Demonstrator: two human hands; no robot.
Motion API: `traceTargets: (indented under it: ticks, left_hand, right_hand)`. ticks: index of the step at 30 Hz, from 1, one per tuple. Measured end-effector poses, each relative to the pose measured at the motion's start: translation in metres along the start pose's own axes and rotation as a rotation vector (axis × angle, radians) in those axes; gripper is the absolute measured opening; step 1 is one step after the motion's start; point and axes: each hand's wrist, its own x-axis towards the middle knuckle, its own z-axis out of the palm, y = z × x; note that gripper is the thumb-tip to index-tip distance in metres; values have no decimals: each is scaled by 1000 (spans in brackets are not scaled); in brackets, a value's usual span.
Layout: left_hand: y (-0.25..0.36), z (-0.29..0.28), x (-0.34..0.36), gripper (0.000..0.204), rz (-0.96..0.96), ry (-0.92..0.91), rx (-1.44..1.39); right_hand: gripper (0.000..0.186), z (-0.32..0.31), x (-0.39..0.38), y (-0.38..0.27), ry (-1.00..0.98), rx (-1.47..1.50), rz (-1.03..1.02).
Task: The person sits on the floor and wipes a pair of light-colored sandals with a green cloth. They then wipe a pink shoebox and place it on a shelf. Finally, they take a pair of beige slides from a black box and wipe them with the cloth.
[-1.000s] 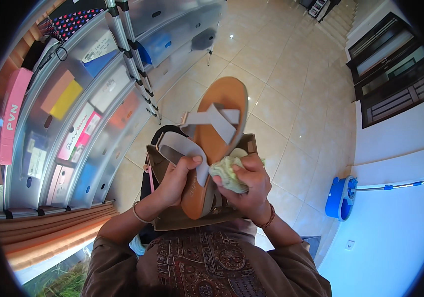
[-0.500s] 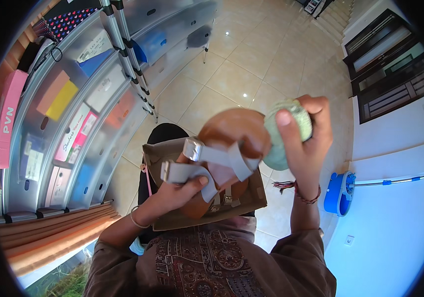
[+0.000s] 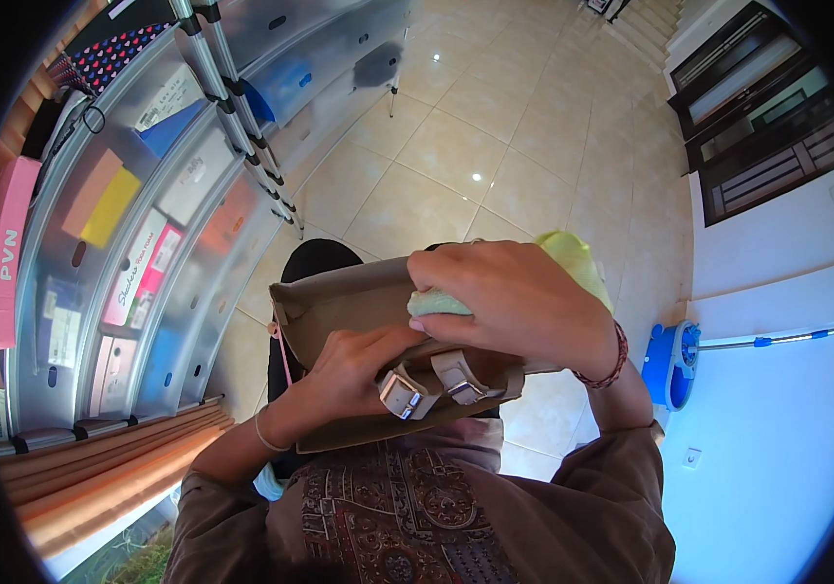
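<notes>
A shallow brown cardboard box (image 3: 334, 297) rests on my lap. Above it my left hand (image 3: 351, 368) is closed on a sandal (image 3: 455, 374) with pale grey straps and silver buckles, which point toward me. My right hand (image 3: 514, 297) grips a light green cloth (image 3: 574, 261), bunched under the fingers and hanging out past the back of the hand. Cloth and right fingertips are right beside the left fingers, over the sandal. Most of the sandal's sole is hidden behind my hands.
On the left stand translucent storage bins (image 3: 56, 292) holding shoe boxes, with a folding metal ladder (image 3: 232, 97) against them. A blue mop bucket (image 3: 670, 365) with a long handle sits by the right wall. Tiled floor (image 3: 456, 146) stretches ahead.
My right hand has come left and down with the cloth, from beside the sandal onto it. The sandal has turned, so its tan sole no longer shows and its buckles face me.
</notes>
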Motion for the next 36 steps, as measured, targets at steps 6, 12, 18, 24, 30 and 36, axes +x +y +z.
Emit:
traceTargets:
  ticks: [6,12,18,24,30,36]
  left_hand:
    - [-3,-4,-3,57,9,123,3]
    - [-6,0,4,63,-123,196,-83]
    - [-4,-6,11,58,-223,234,-49]
    - [-6,-1,11,56,-224,290,-28]
    - [-5,0,5,49,-472,349,-460]
    - [-10,3,2,52,-382,428,-472]
  right_hand:
    - [28,-35,-55,22,99,-79,151]
    - [41,0,-61,0,612,163,33]
    - [43,6,-53,0,507,-373,107]
    - [23,8,-47,0,498,-507,-66]
    - [33,-6,-45,16,708,-375,-24]
    - [34,20,-45,6,673,-27,-26]
